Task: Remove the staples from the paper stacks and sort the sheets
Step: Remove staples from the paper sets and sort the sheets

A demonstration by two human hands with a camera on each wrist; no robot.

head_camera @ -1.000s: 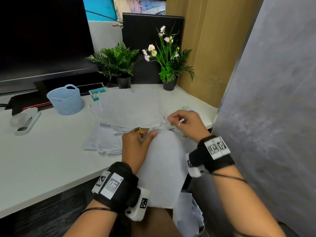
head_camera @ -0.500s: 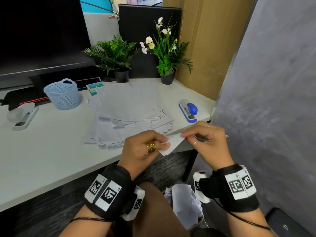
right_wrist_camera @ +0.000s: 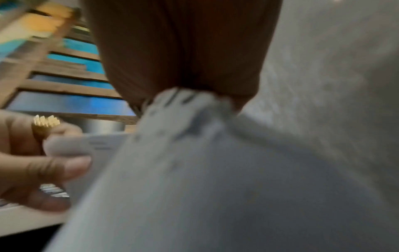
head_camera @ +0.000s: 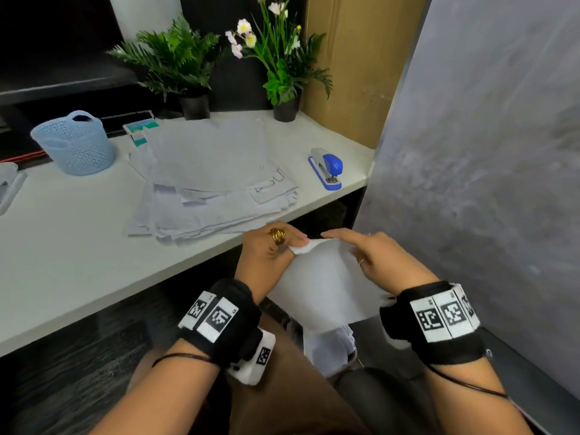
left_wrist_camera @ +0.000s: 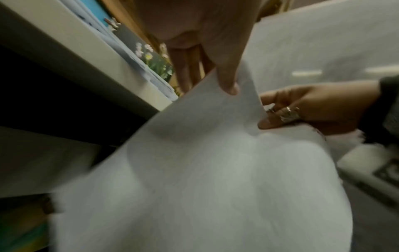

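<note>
Paper (head_camera: 323, 284): thin, floppy, tears easily; hold its top corner.
Left hand (head_camera: 270, 255): pinches that corner.
Right hand (head_camera: 373, 259): pinches the edge beside it.

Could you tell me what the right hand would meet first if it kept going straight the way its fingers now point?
Probably the left hand, which pinches the same paper corner; the right hand points leftward at it, though depth is unclear.

A thin white paper stack (head_camera: 326, 287) hangs curved between both hands, pinched at its top corner; a loose heap of white sheets (head_camera: 213, 180) lies beyond them.
</note>
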